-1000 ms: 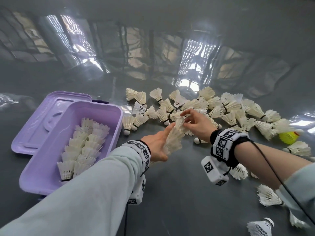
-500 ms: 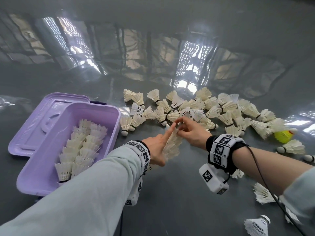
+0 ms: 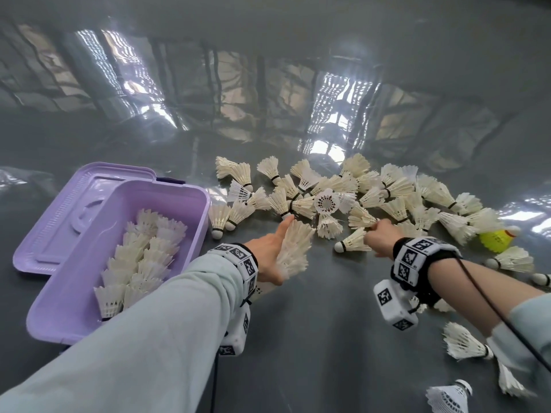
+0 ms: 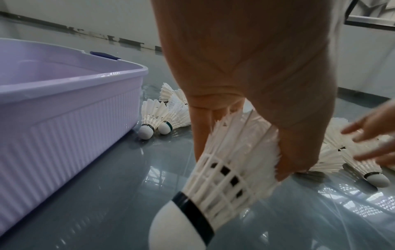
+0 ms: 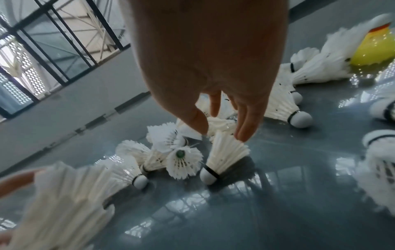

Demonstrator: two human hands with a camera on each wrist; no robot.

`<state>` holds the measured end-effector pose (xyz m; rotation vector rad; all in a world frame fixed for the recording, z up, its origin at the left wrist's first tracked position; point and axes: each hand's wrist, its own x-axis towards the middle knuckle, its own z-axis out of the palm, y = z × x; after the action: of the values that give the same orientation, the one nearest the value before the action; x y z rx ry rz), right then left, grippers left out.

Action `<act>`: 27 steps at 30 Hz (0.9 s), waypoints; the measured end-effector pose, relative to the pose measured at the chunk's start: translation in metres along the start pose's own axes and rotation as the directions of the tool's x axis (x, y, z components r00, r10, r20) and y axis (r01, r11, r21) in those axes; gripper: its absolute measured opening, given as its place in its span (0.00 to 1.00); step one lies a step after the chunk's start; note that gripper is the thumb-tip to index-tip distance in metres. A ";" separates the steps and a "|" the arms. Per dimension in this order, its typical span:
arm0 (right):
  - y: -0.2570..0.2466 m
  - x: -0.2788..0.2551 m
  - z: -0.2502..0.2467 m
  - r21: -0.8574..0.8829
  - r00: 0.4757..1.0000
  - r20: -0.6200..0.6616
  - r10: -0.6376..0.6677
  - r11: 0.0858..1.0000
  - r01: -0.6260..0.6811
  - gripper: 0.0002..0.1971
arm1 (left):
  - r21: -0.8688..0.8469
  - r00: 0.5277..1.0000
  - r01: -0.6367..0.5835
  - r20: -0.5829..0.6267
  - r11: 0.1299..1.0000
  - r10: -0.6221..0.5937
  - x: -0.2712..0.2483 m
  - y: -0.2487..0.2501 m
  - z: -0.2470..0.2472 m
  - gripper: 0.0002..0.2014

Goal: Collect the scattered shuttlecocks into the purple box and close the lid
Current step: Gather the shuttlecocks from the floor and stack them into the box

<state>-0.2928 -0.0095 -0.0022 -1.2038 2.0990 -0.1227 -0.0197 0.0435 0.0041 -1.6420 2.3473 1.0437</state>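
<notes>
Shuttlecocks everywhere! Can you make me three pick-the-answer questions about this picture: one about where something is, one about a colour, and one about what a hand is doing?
1. Where does the purple plastic lid lie?
A. Shut on the box
B. On the floor, behind and left of the open box
C. Among the scattered shuttlecocks

2. What colour is the one odd shuttlecock at the far right?
A. Yellow
B. Blue
C. Black

3. What is the left hand doing?
A. Resting flat on the floor
B. Lifting the lid
C. Holding a stack of white feather shuttlecocks

Answers:
1 B: the purple plastic lid lies flat beside the open purple plastic box.
2 A: the yellow shuttlecock lies among the white ones.
3 C: the left hand grips the nested stack of white feather shuttlecocks; its cork tip shows in the left wrist view.
</notes>
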 end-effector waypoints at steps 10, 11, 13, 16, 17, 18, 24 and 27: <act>0.007 0.011 0.024 -0.055 0.998 0.060 -0.011 0.998 0.014 0.07 | -0.065 0.994 -0.003 -0.108 0.998 -0.004 0.001 0.006 -0.003 0.65; -0.001 -0.001 0.021 -0.065 1.000 0.013 -0.021 0.998 0.022 0.10 | -0.061 0.994 0.004 -0.106 0.998 -0.011 0.001 0.006 -0.004 0.65; -0.022 -0.020 0.015 -0.030 0.986 -0.128 -0.106 0.994 0.103 0.11 | -0.049 0.995 0.011 -0.098 0.999 -0.016 0.000 0.006 -0.005 0.65; -0.052 -0.040 0.005 0.167 0.893 -0.348 -0.287 0.918 0.360 0.08 | -0.034 0.996 0.018 -0.092 0.999 -0.021 -0.002 0.004 -0.006 0.65; -0.062 -0.046 0.001 0.202 0.856 -0.381 -0.350 0.872 0.446 0.08 | -0.030 0.995 0.020 -0.095 0.999 -0.023 -0.004 0.004 -0.007 0.65; -0.071 -0.050 -0.002 0.218 0.826 -0.391 -0.407 0.831 0.512 0.08 | -0.025 0.995 0.022 -0.096 0.999 -0.025 -0.005 0.005 -0.007 0.65; -0.101 -0.072 0.006 0.214 0.805 -0.173 -0.568 0.776 0.594 0.06 | -0.027 0.990 -0.025 -0.141 0.999 0.021 -0.016 0.006 -0.017 0.66; -0.110 -0.079 0.012 0.199 0.818 -0.035 -0.575 0.798 0.569 0.08 | -0.030 0.984 -0.037 -0.178 0.999 0.031 -0.025 -0.001 -0.023 0.65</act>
<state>-0.1807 -0.0065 0.0748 -1.6643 1.5828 -0.5789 -0.0012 0.0496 0.0323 -1.7822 2.4885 0.9853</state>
